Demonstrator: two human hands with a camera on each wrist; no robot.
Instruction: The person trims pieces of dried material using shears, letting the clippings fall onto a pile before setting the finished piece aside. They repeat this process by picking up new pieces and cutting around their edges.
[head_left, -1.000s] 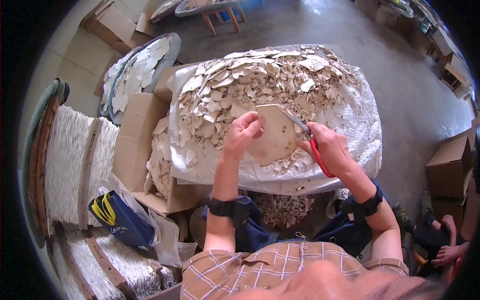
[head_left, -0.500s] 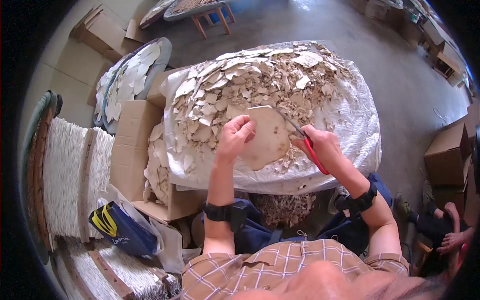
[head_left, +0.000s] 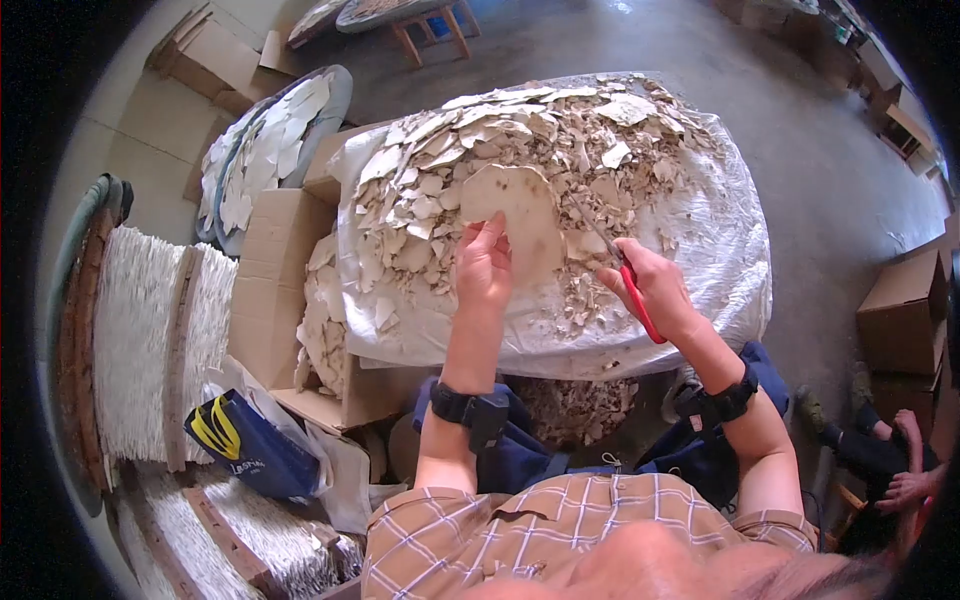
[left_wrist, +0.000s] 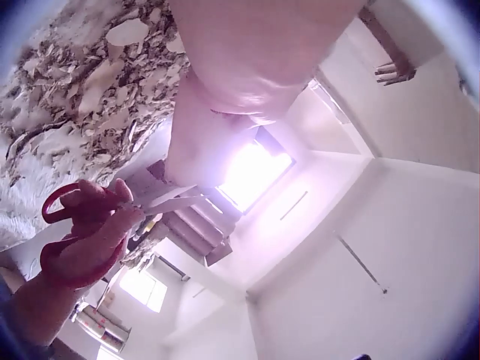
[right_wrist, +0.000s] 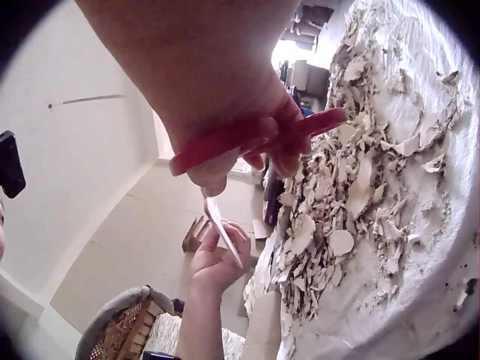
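My left hand pinches a flat, cream-coloured sheet with brown spots and an uneven outline, its thumb in front of the sheet's left part. Red-handled scissors are in my right hand, whose fingers go through the handle loops. The blades point up and left, just to the right of the sheet's edge. In the right wrist view the scissors' red loops surround the fingers, and the left hand shows beyond them. Below both hands lies a heap of pale, broken flakes.
White plastic sheeting covers the table under the heap. At left stand an open cardboard box, a blue bag and tall stacks of thin white sheets. Another person's hands show at lower right, near cardboard boxes.
The spotted sheet has turned and risen in the left hand, its rounded edge now at the top. The scissors, earlier at its upper right corner, now stand apart from it on the right.
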